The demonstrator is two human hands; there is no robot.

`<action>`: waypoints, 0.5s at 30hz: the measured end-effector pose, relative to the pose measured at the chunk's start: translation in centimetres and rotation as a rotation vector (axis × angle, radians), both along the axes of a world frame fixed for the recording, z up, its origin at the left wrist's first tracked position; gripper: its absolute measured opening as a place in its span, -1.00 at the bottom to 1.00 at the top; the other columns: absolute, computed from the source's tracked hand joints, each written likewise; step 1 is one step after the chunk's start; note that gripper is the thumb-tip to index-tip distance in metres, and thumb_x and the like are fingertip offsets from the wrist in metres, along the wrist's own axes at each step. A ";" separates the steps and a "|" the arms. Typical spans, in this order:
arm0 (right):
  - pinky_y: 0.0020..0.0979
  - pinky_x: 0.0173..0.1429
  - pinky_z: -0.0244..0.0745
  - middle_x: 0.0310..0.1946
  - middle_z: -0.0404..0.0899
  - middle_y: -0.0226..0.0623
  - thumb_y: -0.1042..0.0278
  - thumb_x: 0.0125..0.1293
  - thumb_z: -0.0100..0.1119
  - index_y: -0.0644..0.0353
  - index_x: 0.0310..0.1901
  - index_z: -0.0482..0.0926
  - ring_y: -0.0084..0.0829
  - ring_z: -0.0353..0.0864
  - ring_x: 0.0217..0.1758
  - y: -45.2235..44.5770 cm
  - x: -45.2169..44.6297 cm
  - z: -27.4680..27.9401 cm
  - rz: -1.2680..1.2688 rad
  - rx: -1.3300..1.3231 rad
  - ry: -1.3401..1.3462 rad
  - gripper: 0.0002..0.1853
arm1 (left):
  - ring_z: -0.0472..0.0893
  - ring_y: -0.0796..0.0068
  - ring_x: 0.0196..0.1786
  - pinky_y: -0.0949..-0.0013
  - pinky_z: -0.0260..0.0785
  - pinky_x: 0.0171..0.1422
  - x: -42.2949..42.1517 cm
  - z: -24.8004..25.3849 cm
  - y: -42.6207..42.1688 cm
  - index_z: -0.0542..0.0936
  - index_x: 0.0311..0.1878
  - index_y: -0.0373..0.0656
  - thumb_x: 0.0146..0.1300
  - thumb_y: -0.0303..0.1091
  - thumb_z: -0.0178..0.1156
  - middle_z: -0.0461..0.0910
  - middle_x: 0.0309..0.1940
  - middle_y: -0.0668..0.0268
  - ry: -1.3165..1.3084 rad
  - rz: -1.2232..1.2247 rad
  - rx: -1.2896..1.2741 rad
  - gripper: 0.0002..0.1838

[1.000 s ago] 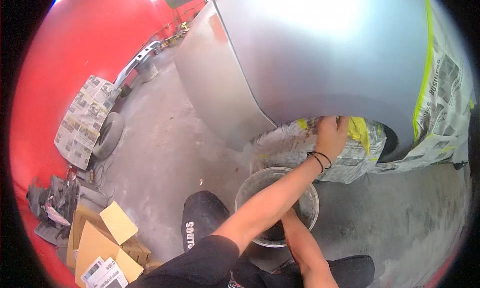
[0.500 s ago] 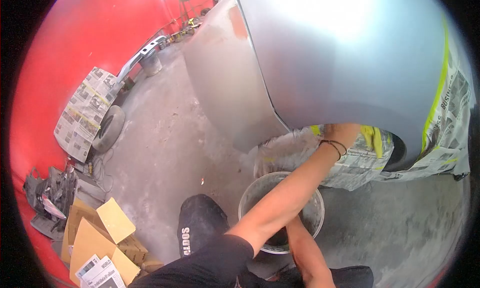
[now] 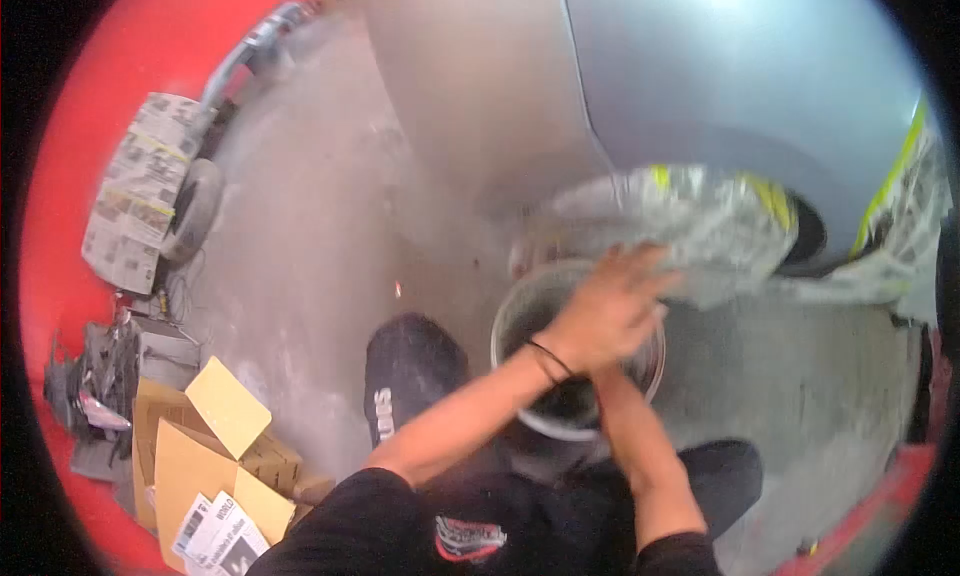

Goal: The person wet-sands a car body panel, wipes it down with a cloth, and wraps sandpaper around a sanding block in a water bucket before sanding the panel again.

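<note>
My left hand, with dark bands at the wrist, is over the rim of a round bucket. It is blurred, but its fingers look spread and I see nothing in them. My right forearm reaches into the bucket from the near side, and the hand at its end is hidden behind my left hand and in the bucket. Beyond the bucket is a wheel masked with newspaper, below a grey car body panel.
At the left stand an open cardboard box with papers on it, dark car parts, and a newspaper-covered panel beside a tyre. A red wall runs along the left. My knee is left of the bucket.
My left hand has come back from the masked wheel area to above the bucket. The view has tipped downward. My right arm stays at the bucket.
</note>
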State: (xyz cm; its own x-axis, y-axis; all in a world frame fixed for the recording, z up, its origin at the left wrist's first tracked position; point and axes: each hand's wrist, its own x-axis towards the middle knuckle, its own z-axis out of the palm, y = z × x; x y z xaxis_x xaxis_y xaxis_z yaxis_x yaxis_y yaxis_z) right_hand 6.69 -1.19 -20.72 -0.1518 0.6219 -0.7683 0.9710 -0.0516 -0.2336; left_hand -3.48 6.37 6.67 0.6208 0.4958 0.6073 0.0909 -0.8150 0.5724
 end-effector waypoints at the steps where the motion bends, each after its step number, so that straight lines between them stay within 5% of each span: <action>1: 0.01 0.47 0.48 0.36 0.68 -0.02 -0.17 0.40 0.09 0.07 0.52 0.52 0.07 0.64 0.43 0.0 0.3 0.6 0.014 -0.011 -0.025 -0.25 | 0.60 -0.18 0.41 -0.11 0.36 0.59 -2.6 -2.0 0.0 0.68 0.35 -0.13 0.46 -0.25 0.27 0.65 0.35 -0.07 0.018 -0.035 -0.110 -0.55; 5: 0.01 0.46 0.49 0.35 0.69 -0.03 -0.21 0.38 0.10 0.06 0.54 0.50 0.08 0.65 0.42 0.7 1.3 0.0 -0.029 -0.087 0.015 -0.22 | 0.79 0.06 -0.06 0.21 0.63 0.13 -8.5 -6.0 2.2 0.68 0.21 -0.27 0.48 -0.34 0.27 0.78 -0.11 -0.02 0.123 0.210 -0.616 -0.67; 6: -0.03 0.65 0.34 0.54 0.51 -0.07 -0.19 0.37 0.21 0.11 0.49 0.57 0.01 0.46 0.61 0.9 2.1 -2.5 -0.158 -0.116 0.169 -0.24 | 0.79 0.10 -0.09 0.22 0.62 0.10 -9.0 -6.8 3.2 0.69 0.21 -0.25 0.50 -0.37 0.25 0.78 -0.11 0.01 0.122 0.213 -0.533 -0.70; 7: -0.03 0.47 0.49 0.37 0.62 -0.02 -0.07 0.39 0.21 0.22 0.46 0.53 -0.02 0.61 0.42 0.2 3.4 -2.1 -0.215 -0.079 0.177 -0.29 | 0.79 0.14 -0.13 0.24 0.62 0.06 -9.4 -7.9 3.9 0.69 0.21 -0.23 0.52 -0.41 0.23 0.79 -0.12 0.04 0.122 0.215 -0.455 -0.72; 10: -0.14 0.18 0.71 0.18 0.72 -0.02 0.05 0.44 0.26 0.29 0.42 0.46 -0.11 0.80 0.10 0.0 5.1 3.8 -0.612 -0.278 0.518 -0.35 | 0.81 0.20 -0.16 0.25 0.63 0.03 -10.0 -12.3 4.4 0.69 0.21 -0.21 0.57 -0.43 0.19 0.81 -0.15 0.08 -0.167 0.118 -0.738 -0.74; 15: -0.26 0.08 0.74 0.15 0.71 -0.16 -0.07 0.56 0.19 0.21 0.45 0.43 -0.19 0.82 -0.02 -0.1 4.1 18.5 -0.990 -0.382 0.901 -0.37 | 0.82 0.26 -0.13 0.25 0.64 0.07 -10.6 -12.1 3.8 0.70 0.20 -0.20 0.59 -0.45 0.15 0.82 -0.12 0.10 -0.147 0.114 -0.638 -0.75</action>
